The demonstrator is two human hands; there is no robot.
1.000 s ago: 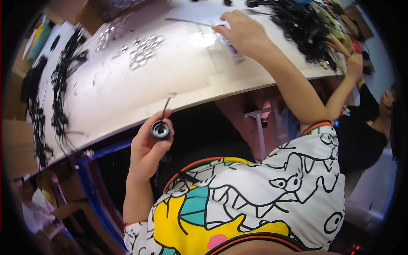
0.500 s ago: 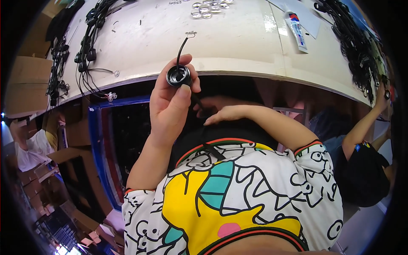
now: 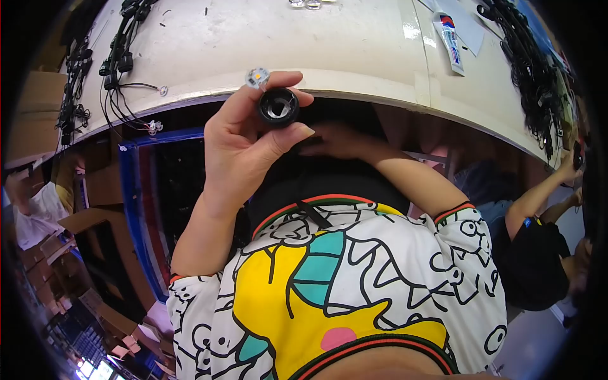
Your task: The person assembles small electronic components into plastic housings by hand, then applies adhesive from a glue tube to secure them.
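My left hand [image 3: 237,130] is closed around a black round lamp housing [image 3: 278,109], thumb below and fingers behind it. The housing's open mouth faces up, with a shiny metallic inside. At its upper left rim, by the index finger, sits a small round LED board [image 3: 257,78] with a yellow chip in the middle. Under the table edge, in shadow to the right of the housing, is my right hand [image 3: 339,139]. Its fingers are dim and partly hidden, so what they hold does not show.
A white worktable [image 3: 354,50] spans the far side. Bundled black cables [image 3: 117,57] lie at left, more cables [image 3: 532,88] at right, near a glue tube [image 3: 449,44]. Clear lenses [image 3: 312,4] lie at the far edge. A co-worker [image 3: 532,253] sits at right.
The black wire that stood out of the housing has drawn in, bringing the LED board down to the rim. My right hand has shifted slightly up and right into the shadow.
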